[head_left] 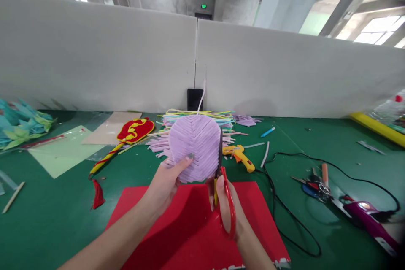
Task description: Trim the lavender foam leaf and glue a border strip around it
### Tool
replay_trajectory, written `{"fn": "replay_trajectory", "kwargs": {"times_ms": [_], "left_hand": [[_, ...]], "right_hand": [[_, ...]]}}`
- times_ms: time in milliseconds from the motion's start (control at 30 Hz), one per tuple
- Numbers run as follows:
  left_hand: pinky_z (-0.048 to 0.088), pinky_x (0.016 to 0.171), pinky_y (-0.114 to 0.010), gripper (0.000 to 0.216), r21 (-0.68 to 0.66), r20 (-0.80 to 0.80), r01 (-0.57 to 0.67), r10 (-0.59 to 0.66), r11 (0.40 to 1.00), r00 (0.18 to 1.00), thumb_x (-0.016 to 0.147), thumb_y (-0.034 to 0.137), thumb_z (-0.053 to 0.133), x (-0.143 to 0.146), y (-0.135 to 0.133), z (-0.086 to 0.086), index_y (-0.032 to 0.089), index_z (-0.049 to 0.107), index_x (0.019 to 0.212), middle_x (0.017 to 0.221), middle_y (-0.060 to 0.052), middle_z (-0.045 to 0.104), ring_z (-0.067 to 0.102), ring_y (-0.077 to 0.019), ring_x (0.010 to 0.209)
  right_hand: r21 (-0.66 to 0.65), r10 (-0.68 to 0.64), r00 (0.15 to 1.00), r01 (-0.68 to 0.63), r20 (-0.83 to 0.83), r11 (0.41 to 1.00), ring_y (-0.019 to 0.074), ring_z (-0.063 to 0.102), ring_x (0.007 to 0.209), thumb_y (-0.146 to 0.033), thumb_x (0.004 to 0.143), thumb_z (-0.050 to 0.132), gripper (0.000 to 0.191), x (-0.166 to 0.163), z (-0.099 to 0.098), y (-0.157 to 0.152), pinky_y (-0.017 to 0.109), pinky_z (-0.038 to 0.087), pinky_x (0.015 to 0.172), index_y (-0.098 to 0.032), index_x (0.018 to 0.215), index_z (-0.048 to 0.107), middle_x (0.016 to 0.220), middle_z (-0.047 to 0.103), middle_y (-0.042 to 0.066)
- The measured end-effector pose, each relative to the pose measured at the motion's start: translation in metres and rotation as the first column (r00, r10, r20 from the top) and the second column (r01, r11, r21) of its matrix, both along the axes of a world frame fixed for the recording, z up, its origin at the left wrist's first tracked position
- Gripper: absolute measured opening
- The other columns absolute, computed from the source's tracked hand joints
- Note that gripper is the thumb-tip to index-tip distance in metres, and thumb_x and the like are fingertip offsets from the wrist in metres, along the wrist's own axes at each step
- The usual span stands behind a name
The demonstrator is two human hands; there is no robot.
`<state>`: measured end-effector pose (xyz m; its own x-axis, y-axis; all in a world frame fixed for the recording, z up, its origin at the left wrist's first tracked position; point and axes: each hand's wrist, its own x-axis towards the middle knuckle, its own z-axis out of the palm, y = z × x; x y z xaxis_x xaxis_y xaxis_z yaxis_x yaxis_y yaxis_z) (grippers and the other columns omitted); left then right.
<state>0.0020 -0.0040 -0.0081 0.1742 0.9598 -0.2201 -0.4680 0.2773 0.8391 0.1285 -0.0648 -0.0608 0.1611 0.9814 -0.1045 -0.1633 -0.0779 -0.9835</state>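
Observation:
A round, leaf-like fan shape made of lilac pipe cleaners (195, 145) is held up over the red board (177, 228). My left hand (169, 179) grips its lower left edge, thumb pressed on the front. One thin lilac stem sticks up from its top. In my right hand (229, 202) is a pair of scissors (232, 215) with red handles, fingers through the loops. Their dark blades point upward along the right edge of the lilac shape. Whether the blades touch it I cannot tell.
Behind lie coloured pipe cleaners (226, 119). A yellow glue gun (239, 156) with a black cord (294, 215) is at right, near pliers and keys (321, 190) and a purple tool (370, 219). A red-and-yellow fan (134, 131) lies left. A phone (194, 99) leans on the white partition (126, 59).

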Motion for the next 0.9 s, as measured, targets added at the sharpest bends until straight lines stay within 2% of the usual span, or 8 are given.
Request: {"fn": "replay_trajectory", "kwargs": {"times_ms": [167,500,733,900], "left_hand": [[0.054,0.075,-0.024,0.048,0.006,0.013,0.007,-0.007,1.000,1.000,0.067,0.019,0.075,0.004,-0.006,0.000,0.019,0.062,0.114,0.100,-0.005,0.072,0.068,-0.0180,0.086],[0.054,0.077,-0.028,0.048,-0.008,-0.002,-0.051,0.051,0.999,0.999,0.063,0.019,0.077,0.005,-0.007,0.003,0.016,0.065,0.109,0.096,-0.006,0.073,0.068,-0.0198,0.083],[0.054,0.074,-0.023,0.045,-0.012,0.002,-0.042,0.042,0.999,0.999,0.063,0.019,0.077,0.007,-0.008,0.003,0.016,0.066,0.106,0.093,-0.005,0.073,0.068,-0.0169,0.082],[0.054,0.075,-0.026,0.045,-0.022,0.005,-0.041,0.042,0.999,0.999,0.062,0.019,0.078,0.008,-0.010,0.001,0.016,0.067,0.105,0.093,-0.006,0.073,0.068,-0.0185,0.082]], "right_hand": [[-0.012,-0.048,0.999,0.048,-0.001,0.999,0.0077,0.030,0.042,-0.070,0.077,0.042,0.050,-0.001,0.007,-0.001,0.020,0.027,0.039,-0.020,0.078,0.044,0.050,0.033,-0.008],[-0.001,-0.042,0.995,0.042,0.094,0.999,0.0082,0.040,0.048,-0.066,0.080,0.042,0.047,0.003,0.007,-0.002,0.019,0.034,0.044,-0.020,0.071,0.045,0.059,0.044,-0.004],[-0.018,-0.032,0.997,0.033,0.068,0.999,0.0078,0.035,0.043,-0.071,0.076,0.042,0.051,0.003,0.012,-0.001,0.019,0.031,0.040,-0.020,0.073,0.044,0.052,0.037,-0.007],[-0.069,-0.071,0.997,0.074,0.041,0.995,0.0072,0.034,0.039,-0.074,0.072,0.043,0.053,-0.001,0.012,-0.002,0.019,0.030,0.036,-0.020,0.074,0.045,0.049,0.036,-0.008]]}}
